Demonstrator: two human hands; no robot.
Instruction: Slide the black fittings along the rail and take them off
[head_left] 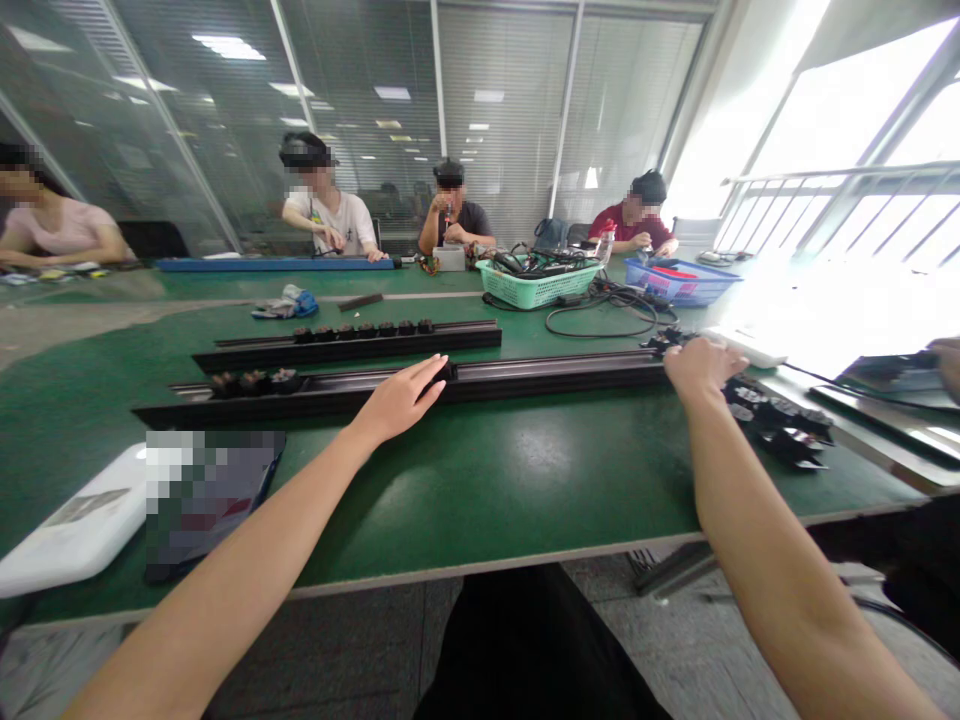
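Observation:
A long black rail (pixel 555 378) lies across the green table. My left hand (pixel 405 398) rests on its middle, fingers stretched out and touching a small black block (pixel 448 371) in the channel. Several black spotlight-like pieces (pixel 255 382) sit at the rail's left end. At the right end is my right hand (pixel 703 366), fingers bent; whatever they hold is hidden. Beside it lies a pile of loose black pieces (pixel 780 415) with shiny faces. Behind, a second, shorter black rail (pixel 360 347) carries a row of similar small black pieces.
A white device (pixel 82 520) and a dark, partly blurred phone-like slab (pixel 214 510) lie front left. Farther back are a green basket (pixel 536 288) of cables, a blue basket (pixel 682 285), loose black cable (pixel 600 330) and gloves (pixel 289 302). Several people work along the far side.

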